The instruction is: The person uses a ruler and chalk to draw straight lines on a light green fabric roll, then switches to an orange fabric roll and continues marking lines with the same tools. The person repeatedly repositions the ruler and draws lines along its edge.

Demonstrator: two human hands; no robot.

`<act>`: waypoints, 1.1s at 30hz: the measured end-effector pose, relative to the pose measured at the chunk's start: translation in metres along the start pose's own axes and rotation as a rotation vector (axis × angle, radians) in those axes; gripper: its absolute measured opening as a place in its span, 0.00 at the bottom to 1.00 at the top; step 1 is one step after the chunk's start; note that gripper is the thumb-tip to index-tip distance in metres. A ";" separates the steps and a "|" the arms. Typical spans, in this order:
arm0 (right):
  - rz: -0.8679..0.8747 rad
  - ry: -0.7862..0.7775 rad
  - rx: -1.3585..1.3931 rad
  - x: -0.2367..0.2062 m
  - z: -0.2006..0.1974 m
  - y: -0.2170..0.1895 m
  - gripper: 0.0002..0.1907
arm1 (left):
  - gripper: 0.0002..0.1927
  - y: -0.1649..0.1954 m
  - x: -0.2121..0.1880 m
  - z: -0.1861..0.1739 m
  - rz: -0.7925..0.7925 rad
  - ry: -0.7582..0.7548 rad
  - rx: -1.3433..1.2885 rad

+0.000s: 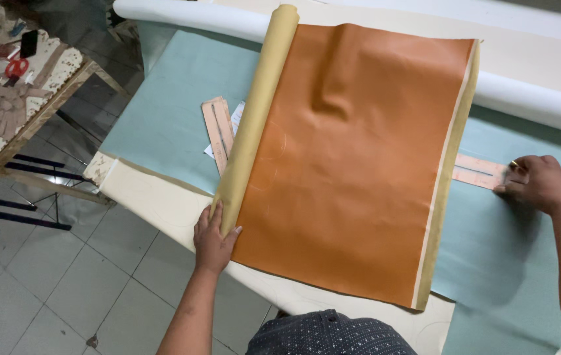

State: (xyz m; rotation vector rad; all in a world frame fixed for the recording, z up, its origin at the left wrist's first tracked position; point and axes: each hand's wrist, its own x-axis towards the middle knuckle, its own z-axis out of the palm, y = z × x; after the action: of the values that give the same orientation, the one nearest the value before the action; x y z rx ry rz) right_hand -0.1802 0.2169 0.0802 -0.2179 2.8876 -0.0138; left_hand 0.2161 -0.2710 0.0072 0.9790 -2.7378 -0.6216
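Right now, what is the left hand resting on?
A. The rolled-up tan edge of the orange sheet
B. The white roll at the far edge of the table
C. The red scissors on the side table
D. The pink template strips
A: the left hand lies on the near end of the tan roll along the orange sheet, while the right hand is at a pink strip.

left hand (213,238) on leather roll (258,112) | orange sheet (352,158) spread | right hand (540,183) on template strip (479,172)
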 end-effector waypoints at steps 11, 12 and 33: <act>0.270 -0.087 0.409 -0.061 0.034 0.044 0.35 | 0.43 -0.005 -0.004 0.006 -0.005 0.047 0.026; 0.318 -0.047 0.544 -0.077 0.042 0.050 0.32 | 0.41 -0.003 -0.003 0.003 -0.031 0.045 0.002; 0.671 -0.004 0.473 -0.311 0.116 0.053 0.44 | 0.09 0.093 0.073 -0.122 0.366 0.366 0.182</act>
State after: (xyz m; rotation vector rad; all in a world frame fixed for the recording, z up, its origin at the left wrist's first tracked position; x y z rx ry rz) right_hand 0.1385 0.3168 0.0414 0.8195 2.6984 -0.5557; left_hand 0.1426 -0.2925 0.1592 0.5306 -2.5694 -0.1179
